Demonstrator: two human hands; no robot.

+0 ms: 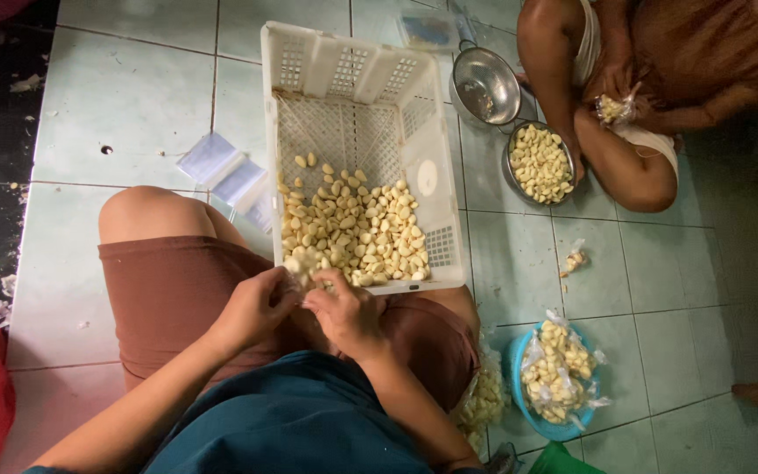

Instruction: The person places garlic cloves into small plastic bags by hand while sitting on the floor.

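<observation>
— How many containers are down there?
— One white crate (357, 61), two metal bowls (485, 85) (539, 163), one blue bowl (519, 369).
— And people?
— Two people, four hands in all. The peeled garlic cloves (353, 230) are too many to count.

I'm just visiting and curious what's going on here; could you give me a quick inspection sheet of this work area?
Surface: pale tiled floor, scraps along its left edge.
Job's things: white crate holding peeled garlic cloves.
Clutter: clear bags; blue bowl of packed cloves; two metal bowls, one filled.
Hands: left hand and right hand together at the crate's near rim, handling a small clear bag of cloves.
Cables: nothing seen.
Surroundings: another person seated opposite, bagging cloves.
</observation>
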